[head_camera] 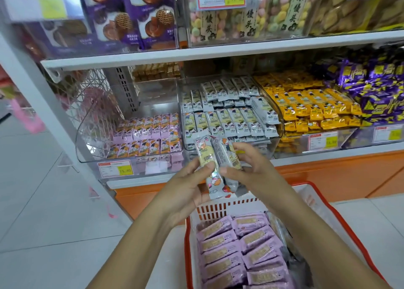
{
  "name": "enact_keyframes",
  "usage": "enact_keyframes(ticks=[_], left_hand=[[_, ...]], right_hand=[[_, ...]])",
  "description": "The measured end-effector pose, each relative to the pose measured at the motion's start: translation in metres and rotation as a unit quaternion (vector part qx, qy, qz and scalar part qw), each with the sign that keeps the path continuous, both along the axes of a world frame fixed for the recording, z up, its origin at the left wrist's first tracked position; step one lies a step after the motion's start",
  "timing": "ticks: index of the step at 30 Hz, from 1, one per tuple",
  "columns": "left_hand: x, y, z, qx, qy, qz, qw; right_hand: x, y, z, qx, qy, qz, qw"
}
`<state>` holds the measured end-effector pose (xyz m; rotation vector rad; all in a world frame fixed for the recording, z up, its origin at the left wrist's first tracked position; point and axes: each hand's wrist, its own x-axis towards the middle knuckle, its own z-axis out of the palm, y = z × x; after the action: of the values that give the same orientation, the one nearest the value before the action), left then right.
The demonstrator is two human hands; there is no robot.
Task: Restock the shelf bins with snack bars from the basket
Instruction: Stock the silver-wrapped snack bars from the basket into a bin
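Note:
Both hands hold a small bunch of grey-white snack bars point(215, 157) upright in front of the shelf. My left hand point(190, 188) grips the bunch from the left, thumb across the front. From the right, my right hand point(247, 168) pinches the same bars. Directly behind them stands the clear bin of grey-white bars point(229, 116). The bin of pink bars point(148, 133) is to its left, partly filled. Below my arms sits the red-rimmed white basket point(223, 208), holding several pink-wrapped bars point(240, 249).
A bin of yellow bars point(310, 107) and purple packs point(376, 90) lie to the right. The upper shelf point(218, 50) carries clear boxes of snacks. An orange base panel point(328, 175) runs under the shelf. White tiled floor point(43, 201) spreads to the left.

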<state>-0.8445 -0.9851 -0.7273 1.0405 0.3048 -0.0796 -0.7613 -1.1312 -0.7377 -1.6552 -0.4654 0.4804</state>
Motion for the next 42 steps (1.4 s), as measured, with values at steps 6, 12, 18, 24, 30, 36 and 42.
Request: enact_keyframes(ticks=[6,12,18,24,30,36,42], left_hand=[[-0.002,0.031,0.014,0.163,0.032,0.018,0.986],[-0.001,0.053,0.017,0.128,0.049,0.054,0.989],[0.007,0.038,0.024,0.117,0.052,-0.007,0.992],[0.011,0.039,0.030,0.141,0.050,-0.052,0.987],[0.014,0.043,0.031,0.183,0.029,-0.085,0.979],[0.025,0.049,0.033,0.125,-0.002,0.101,0.987],[0.036,0.057,0.016,0.458,0.023,0.185,0.869]], right_hand=[[0.029,-0.026,0.028,-0.054,-0.067,0.014,0.996],[0.050,-0.043,0.058,-0.133,-0.257,0.110,0.951],[0.039,-0.012,0.058,-0.177,-0.386,0.193,0.884],[0.042,-0.007,0.058,-0.165,-0.412,0.194,0.875],[0.043,-0.004,0.064,-0.191,-0.347,0.238,0.887],[0.053,0.013,0.081,-0.203,-0.367,0.165,0.893],[0.107,0.073,0.075,-0.255,-0.365,-0.064,0.893]])
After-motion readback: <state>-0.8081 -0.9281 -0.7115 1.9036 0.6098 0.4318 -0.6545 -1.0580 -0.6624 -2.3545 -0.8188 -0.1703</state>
